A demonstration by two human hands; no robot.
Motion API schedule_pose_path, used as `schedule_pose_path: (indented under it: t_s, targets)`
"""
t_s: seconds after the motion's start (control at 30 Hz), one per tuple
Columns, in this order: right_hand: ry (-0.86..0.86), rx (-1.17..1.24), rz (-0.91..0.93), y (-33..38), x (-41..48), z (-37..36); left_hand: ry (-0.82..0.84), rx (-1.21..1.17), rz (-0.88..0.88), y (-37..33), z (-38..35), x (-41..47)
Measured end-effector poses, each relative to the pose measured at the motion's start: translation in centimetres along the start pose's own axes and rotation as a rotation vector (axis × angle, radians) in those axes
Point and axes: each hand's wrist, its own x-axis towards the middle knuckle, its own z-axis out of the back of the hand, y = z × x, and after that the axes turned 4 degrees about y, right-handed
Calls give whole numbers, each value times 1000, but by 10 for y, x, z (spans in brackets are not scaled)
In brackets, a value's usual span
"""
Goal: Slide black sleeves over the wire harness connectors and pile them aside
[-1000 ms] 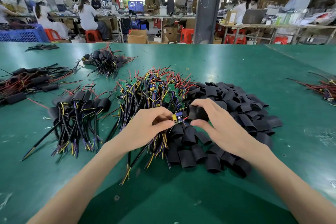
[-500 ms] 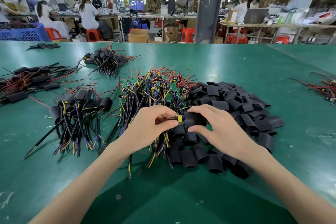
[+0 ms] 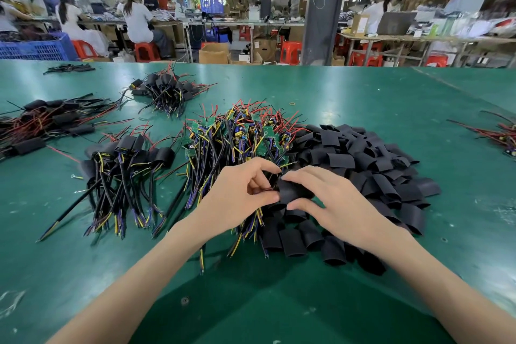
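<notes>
**Q:** Fingers first. What was recorded?
**A:** Right hand: thumb below and forefinger on top, clamped on one black sleeve; the other fingers lay loosely over it. Left hand: thumb and forefinger curled together at the sleeve's left mouth, pinching the harness that entered it. A bit of red wire showed between the tips. How far the connector sat inside the sleeve could not be told, as it was hidden.

**Q:** Position of that sleeve?
**A:** It was held between the two hands, toward the middle of the table's near edge, over the line where two heaps met.

**Q:** The heaps?
**A:** To the right of the hands was a heap of loose sleeves, short flattened black tubes. To the left and beyond was a heap of bare harnesses with green boards and red, yellow, blue and black leads. The two heaps touched. Nearer the left edge, apart from both, was a pile of sleeved harnesses, its leads fanned toward the near edge.

**Q:** Anything else on the table?
**A:** The surface was green. There was a sleeved bundle at the left edge and a smaller bundle toward the far edge, left of centre. A few red-wired harnesses lay at the right edge. Beyond the far edge were seated people, red stools and a blue crate.
</notes>
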Motion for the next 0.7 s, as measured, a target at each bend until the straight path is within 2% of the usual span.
schedule_pose_path:
  t_s: [0.13,0.2,0.3,0.4,0.53,0.6,0.7]
  targets:
    - [-10,53,-12,0,0,-4,37,-21,38,-2,4,1]
    - [-49,25,-13,-1,1,-4,-19,-8,17,-5,12,2]
    - [-214,-126,-97,-8,1,3,-340,14,-94,-3,36,4]
    - [-307,-220,-255,-20,0,9,-691,163,-121,15,71,7]
    - [-291,-314,-456,-42,-2,6,-919,447,74,64,111,2]
    - [-231,-350,-482,-52,-3,3,-938,584,210,86,118,-1]
    - [-71,-383,-499,-66,-4,-4,-863,767,499,109,119,-7]
